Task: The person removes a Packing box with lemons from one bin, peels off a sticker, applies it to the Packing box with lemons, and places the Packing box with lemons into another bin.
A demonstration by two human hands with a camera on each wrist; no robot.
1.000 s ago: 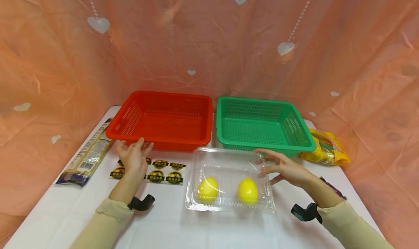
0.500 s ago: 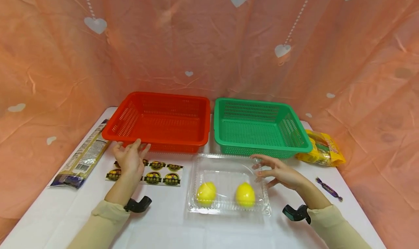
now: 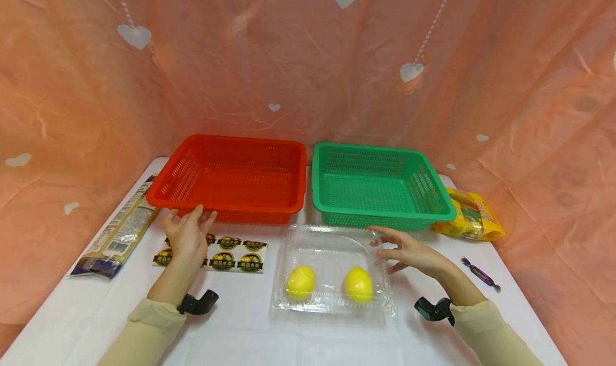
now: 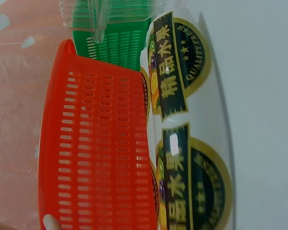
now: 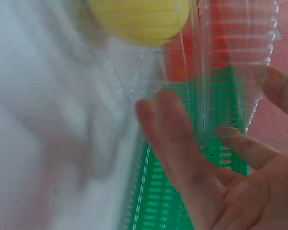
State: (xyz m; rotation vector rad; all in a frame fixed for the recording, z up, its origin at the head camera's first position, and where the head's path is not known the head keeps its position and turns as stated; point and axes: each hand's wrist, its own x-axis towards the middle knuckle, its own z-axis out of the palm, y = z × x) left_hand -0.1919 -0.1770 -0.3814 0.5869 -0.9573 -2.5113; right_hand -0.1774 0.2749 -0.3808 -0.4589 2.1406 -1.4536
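Note:
A clear plastic clamshell fruit box [image 3: 331, 248] rests on the white table, with a lemon [image 3: 301, 283] near its front left and another lemon [image 3: 358, 284] near its front right. My right hand [image 3: 411, 252] is at the box's right side, its fingers loosely spread along the clear wall. In the right wrist view the fingertips [image 5: 165, 103] lie against or just beside that wall; contact is hard to tell. My left hand [image 3: 185, 237] hovers, fingers spread, over a sheet of round fruit labels [image 3: 236, 256], close to the red basket's front rim. It holds nothing.
Behind the labels stands a red basket [image 3: 250, 216], and behind the box a green basket [image 3: 385, 219]. A long gold packet [image 3: 115, 232] lies at the left edge. At right are a yellow bag [image 3: 474, 216] and a purple wrapped candy [image 3: 481, 274].
The clear box has come down slightly toward the table with the lemons inside. My right arm has drawn left, uncovering the candy. The left hand keeps its place; the view has shifted a little.

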